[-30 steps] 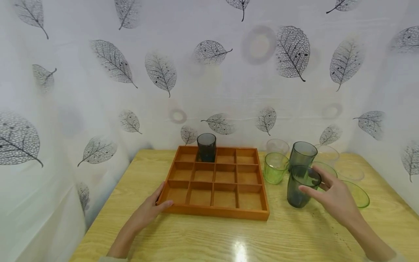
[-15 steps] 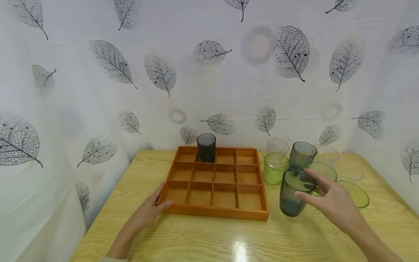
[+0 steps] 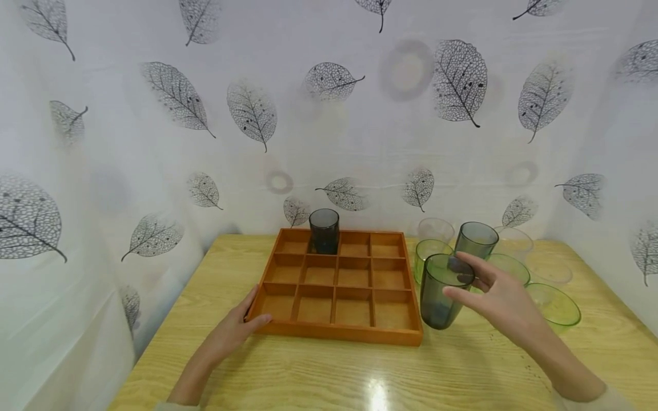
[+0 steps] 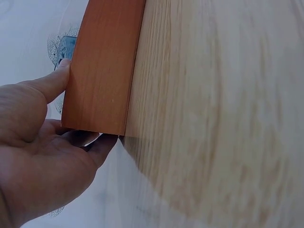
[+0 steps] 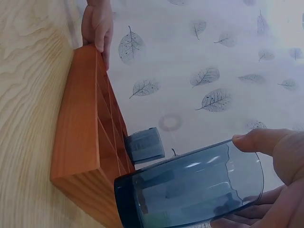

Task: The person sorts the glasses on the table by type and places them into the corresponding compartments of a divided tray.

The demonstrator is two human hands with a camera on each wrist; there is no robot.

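Note:
My left hand (image 3: 236, 325) grips the near left corner of a wooden compartment box (image 3: 354, 334), its thumb over the rim in the left wrist view. Between the thumb and fingers of my right hand (image 3: 501, 297) is a smoky dark glass tumbler (image 3: 439, 299), pinched near its rim and tilted slightly. It hangs just right of the box; in the right wrist view its thick base overlaps the box's side. A second dark tumbler (image 3: 324, 233) stands in a back-row compartment, second from the left. The box's other compartments hold nothing visible.
Right of the box stand another dark tumbler (image 3: 478, 237), a green glass (image 3: 424, 251) partly hidden by the held tumbler, more green glasses (image 3: 557, 305) and several clear glasses (image 3: 434, 227). A leaf-patterned curtain (image 3: 360, 131) hangs behind and beside the wooden table (image 3: 308, 377).
My right hand has carried the dark tumbler left, first dipping toward me and then rising, to beside the box's right edge. The left hand and the box have stayed in place.

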